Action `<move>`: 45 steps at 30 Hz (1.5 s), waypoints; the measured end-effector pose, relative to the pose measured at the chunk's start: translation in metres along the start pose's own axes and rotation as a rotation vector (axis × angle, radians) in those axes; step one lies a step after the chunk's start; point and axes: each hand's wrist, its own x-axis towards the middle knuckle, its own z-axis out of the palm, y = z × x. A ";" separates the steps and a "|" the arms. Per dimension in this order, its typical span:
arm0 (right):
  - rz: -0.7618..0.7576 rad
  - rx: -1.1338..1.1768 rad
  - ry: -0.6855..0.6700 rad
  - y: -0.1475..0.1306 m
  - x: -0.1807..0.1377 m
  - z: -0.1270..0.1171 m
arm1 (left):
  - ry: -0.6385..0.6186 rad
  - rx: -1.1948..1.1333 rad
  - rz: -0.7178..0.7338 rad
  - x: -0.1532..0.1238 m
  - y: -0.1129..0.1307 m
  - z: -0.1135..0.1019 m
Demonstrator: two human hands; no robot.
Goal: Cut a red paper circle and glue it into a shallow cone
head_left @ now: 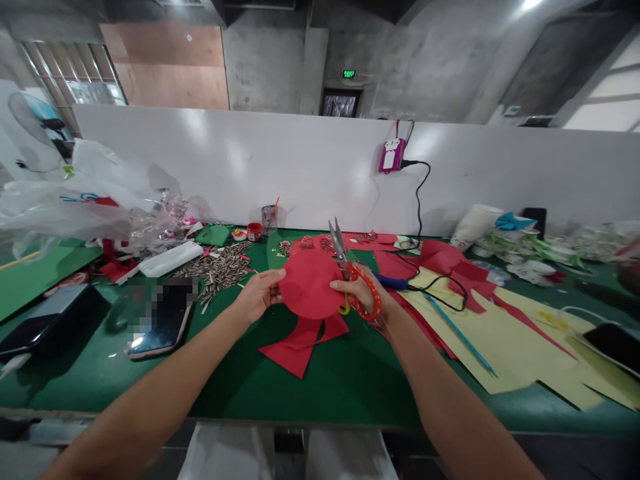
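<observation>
A round piece of red paper [307, 283] is held up over the green table between my two hands. My left hand [261, 293] pinches its left edge between thumb and fingers. On the right edge lies the thumb of my right hand [357, 290]. That same hand carries scissors [369, 288] with orange handles, blades pointing up and away from me and slightly apart. Below the circle, cut red paper scraps [295, 350] lie on the table. Behind it, more red paper is topped with small piles of sunflower seeds [367, 237].
Left are a phone [167, 317], a black box-like device [47, 323], a seed heap [223, 267] and plastic bags [100, 200]. Yellow paper [505, 340], a teal pencil [463, 337] and a blue-handled corded tool [393, 283] lie right. A white partition [300, 167] closes the back.
</observation>
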 end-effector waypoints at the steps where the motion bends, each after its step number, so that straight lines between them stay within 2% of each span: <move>1: 0.003 -0.018 -0.016 -0.002 -0.001 0.000 | 0.001 0.023 -0.014 0.000 0.001 0.000; 7: -0.014 -0.090 0.010 0.002 -0.001 0.004 | 0.032 0.093 -0.034 0.000 -0.005 0.003; 17: 0.038 0.056 0.058 0.017 0.003 0.009 | 0.146 -0.010 0.140 0.006 -0.002 -0.001; 28: 0.069 0.187 0.024 0.020 0.003 0.020 | 0.176 -0.099 0.167 0.009 -0.008 -0.002; 35: 0.127 0.302 0.135 0.023 0.011 0.018 | 0.272 -0.197 0.198 0.011 -0.005 -0.003; 39: 0.081 0.316 0.165 0.024 0.010 0.021 | 0.299 -0.241 0.206 0.011 -0.005 -0.002; 45: 0.015 0.282 0.175 0.024 0.002 0.039 | 0.273 -0.249 0.200 0.004 -0.010 0.005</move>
